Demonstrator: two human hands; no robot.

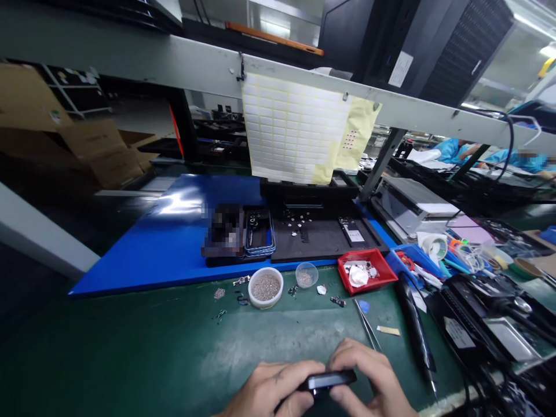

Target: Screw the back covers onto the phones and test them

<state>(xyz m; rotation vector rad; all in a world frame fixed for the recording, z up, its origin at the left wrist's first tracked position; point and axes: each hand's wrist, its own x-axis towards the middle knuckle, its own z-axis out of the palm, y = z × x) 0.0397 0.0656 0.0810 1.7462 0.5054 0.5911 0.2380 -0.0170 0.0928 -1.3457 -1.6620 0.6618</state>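
A dark smartphone (330, 380) is held edge-on between both hands, low in the view; its glossy rim catches the light. My left hand (273, 387) is closed around its left end, fingers above and thumb underneath. At the other end my right hand (374, 375) pinches it between thumb and bent fingers. Much of the phone's faces is hidden by the hands and the angle. Tweezers (368, 325) lie just beyond my right hand, beside a blue plastic pick (364, 307) and a small tan strip (388, 330).
Tubs of tiny screws (266, 289) (306, 275) and a red parts tray (367, 271) stand across the green mat (174, 336). A black electric screwdriver (416, 327) lies at right. Behind are a black foam tray (321, 246) and a shelf beam (208, 58) with hanging label sheets (291, 127).
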